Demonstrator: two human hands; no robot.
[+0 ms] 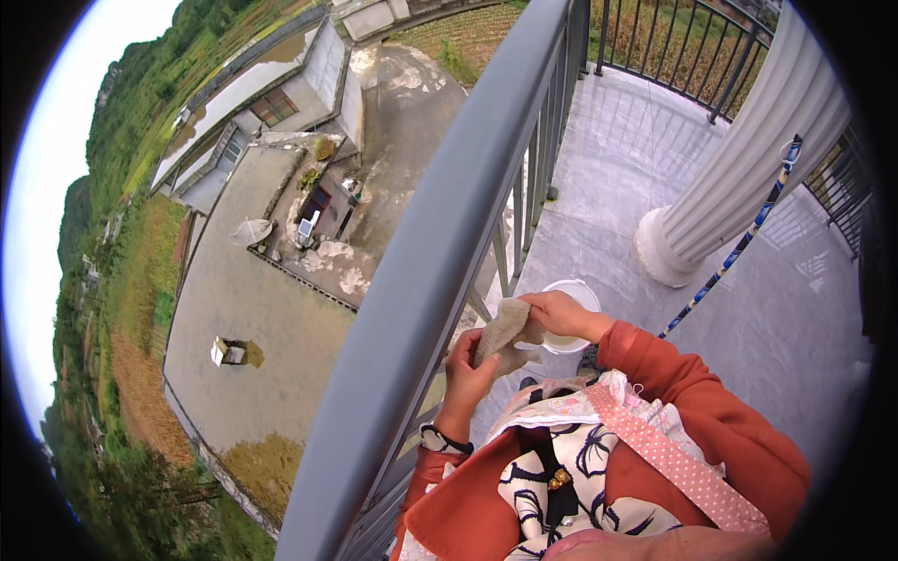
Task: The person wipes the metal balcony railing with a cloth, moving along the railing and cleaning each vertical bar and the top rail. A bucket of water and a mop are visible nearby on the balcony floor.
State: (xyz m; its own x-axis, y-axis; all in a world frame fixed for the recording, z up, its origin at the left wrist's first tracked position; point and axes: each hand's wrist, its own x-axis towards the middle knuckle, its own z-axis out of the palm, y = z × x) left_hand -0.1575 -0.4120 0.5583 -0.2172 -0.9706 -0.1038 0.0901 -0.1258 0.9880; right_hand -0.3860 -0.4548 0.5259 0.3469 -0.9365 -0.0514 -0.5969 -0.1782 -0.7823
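Note:
Between my two hands a beige-grey cloth (504, 329) is held up, bunched and partly folded. My left hand (466, 375) grips its lower left side, close to the balcony railing. The upper right side is pinched by my right hand (561, 313). Below and behind that hand a white bucket (577, 289) stands on the floor; hand and cloth hide part of it, and its contents are hard to make out. The grey metal handrail (428, 231) runs diagonally just left of my hands, and neither hand is seen touching it.
A fluted white column (744, 154) rises from the grey tiled floor (596, 182) at the right. A blue-patterned pole (736, 249) leans near it. Dark railings (673, 52) edge the far side. Beyond the handrail, a flat concrete roof (280, 365) lies well below.

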